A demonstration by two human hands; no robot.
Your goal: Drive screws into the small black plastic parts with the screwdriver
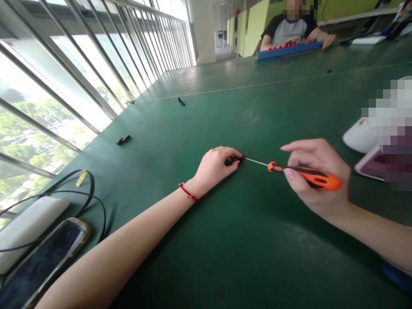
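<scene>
In the head view, my left hand [219,165] rests on the green table [193,240], its thumb and fingers closed around a small black part [230,162]. My right hand [322,180] grips a screwdriver [309,175] with an orange and black handle, index finger stretched forward. The thin metal shaft points left, and its tip meets the black part at my left fingertips. Much of the part is hidden by my fingers. Two similar small black pieces lie farther off, one piece [123,140] at the left and another piece [181,101] toward the back.
A phone [48,262], a white power bank-like box [35,223] and a black cable [93,184] lie at the near left. Metal railing [112,56] borders the left edge. Across the table a person [291,30] sits behind a blue tray [289,50]. A white object [358,135] stands right.
</scene>
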